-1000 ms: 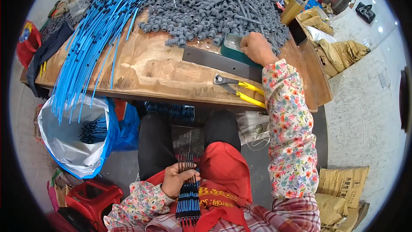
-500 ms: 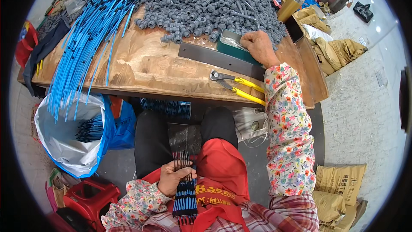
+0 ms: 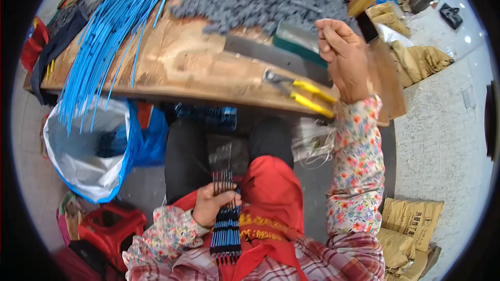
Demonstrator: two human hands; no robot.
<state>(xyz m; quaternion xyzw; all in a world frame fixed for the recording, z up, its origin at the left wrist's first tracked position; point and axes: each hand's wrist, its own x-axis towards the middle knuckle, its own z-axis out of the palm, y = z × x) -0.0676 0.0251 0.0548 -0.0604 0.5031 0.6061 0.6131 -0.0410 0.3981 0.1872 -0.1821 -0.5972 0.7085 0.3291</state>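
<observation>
From where I stand, the left hand [image 3: 211, 205] pinches a row of blue-and-black rods [image 3: 226, 230] over the red apron [image 3: 273, 187]; a slackened grip could spill them; the right hand's [image 3: 341, 54] fingertips press together near the green box [image 3: 299, 50], on what I can't tell; jostling could drop anything tiny.

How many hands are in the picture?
2: the left hand, low in the middle, holds thin blue-and-black rods; the right hand is by the green box. Others may be hidden in the background.
</observation>
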